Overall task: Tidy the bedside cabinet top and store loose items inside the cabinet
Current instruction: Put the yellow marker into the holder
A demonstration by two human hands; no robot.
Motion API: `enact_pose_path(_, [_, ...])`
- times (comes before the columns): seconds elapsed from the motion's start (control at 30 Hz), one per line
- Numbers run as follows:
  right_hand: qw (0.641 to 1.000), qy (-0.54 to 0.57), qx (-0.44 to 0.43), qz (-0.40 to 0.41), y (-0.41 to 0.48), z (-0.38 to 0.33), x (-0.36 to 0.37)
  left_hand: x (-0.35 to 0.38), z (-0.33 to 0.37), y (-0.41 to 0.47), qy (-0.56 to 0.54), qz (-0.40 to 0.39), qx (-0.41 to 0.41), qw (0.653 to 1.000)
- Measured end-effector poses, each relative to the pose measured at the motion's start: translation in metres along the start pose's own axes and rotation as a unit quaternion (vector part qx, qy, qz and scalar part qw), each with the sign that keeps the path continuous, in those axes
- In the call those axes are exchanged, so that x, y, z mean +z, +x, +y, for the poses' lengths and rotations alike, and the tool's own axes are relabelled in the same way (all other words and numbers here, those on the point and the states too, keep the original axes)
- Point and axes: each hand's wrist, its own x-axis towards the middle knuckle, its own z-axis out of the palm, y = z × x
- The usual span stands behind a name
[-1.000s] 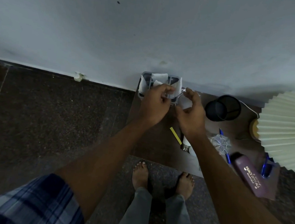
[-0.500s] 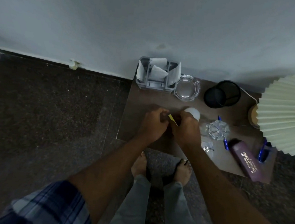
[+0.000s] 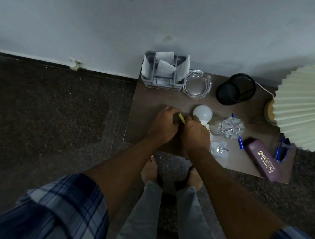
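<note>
Yellow strip (image 3: 181, 118) is pinched between the left hand (image 3: 164, 124) and right hand (image 3: 195, 132), fingers closed narrowly on it, just beside the white bulb (image 3: 202, 113) on the cabinet top (image 3: 151, 97); it is best lifted clear without nudging the bulb, which would likely roll

My feed is dim w/ a cold bluish cast. The wall (image 3: 161, 24) is the brightest area; the floor (image 3: 49, 110) reads grainy and near black. The light bulb (image 3: 202, 113) glows pale w/o glare. Wide-angle bend curves the edges; plaid sleeves (image 3: 59, 210) are soft, blurred.
</note>
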Motion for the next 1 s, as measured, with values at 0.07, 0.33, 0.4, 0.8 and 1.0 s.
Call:
enact_pose_path(0.07, [1.000, -0.003, 0.000, 0.014, 0.003, 0.000, 0.005, -0.001, 0.001, 0.000, 0.002, -0.003, -0.003, 1.000])
enact_pose_path(0.33, [0.998, 0.039, -0.011, 0.045, 0.008, -0.004, 0.010, -0.012, 0.002, -0.001, 0.006, -0.005, 0.025, 1.000])
enact_pose_path(0.4, [0.997, 0.044, -0.022, 0.059, 0.007, -0.007, 0.005, -0.018, 0.000, -0.003, 0.021, -0.002, 0.052, 0.998])
enact_pose_path(0.8, [0.957, 0.256, -0.091, 0.100, 0.020, -0.007, -0.038, -0.059, -0.025, -0.004, -0.133, 0.101, 0.034, 0.985])
enact_pose_path(1.0, [0.892, 0.442, -0.065, 0.068, 0.028, -0.026, -0.059, -0.061, -0.020, -0.002, -0.282, 0.138, -0.044, 0.948])
